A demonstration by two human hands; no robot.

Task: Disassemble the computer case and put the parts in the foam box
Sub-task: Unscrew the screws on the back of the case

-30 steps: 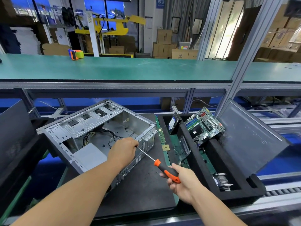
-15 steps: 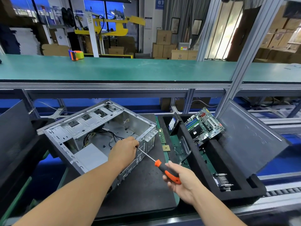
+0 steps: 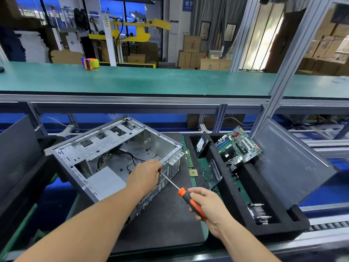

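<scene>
At the near right edge of the computer case [image 3: 113, 157], on the black mat of the worktop [image 3: 160, 220], the left hand [image 3: 145, 174] rests over the rear panel with its fingers curled down around the tip end of the screwdriver [image 3: 181, 191]; the tip and whatever fastener it meets are hidden under that hand, so contact cannot be confirmed. Screwdriver long axis runs diagonally, from the far-left tip at the case edge to the near-right orange and black handle. Right hand [image 3: 207, 207] is clenched round that handle, wrist turned inward, forearm entering from the near right. Left forearm enters from the near left and crosses the near corner of the case. Case lies on its side, open face up, skewed on the mat, with cables and a grey power supply [image 3: 105, 181] visible inside. Judgement: the step in hand is loosening a rear-panel screw, probably one that retains the power supply; the turn must stay in line with the shaft, and the left hand is the nearer one to steady the tip. Foam box [image 3: 236, 186] sits just right of the mat, lid [image 3: 294, 167] propped open, with the motherboard [image 3: 238, 146] and a drive [image 3: 203, 146] inside. A memory stick [image 3: 188, 159] and a CPU [image 3: 193, 172] lie between case and box.
</scene>
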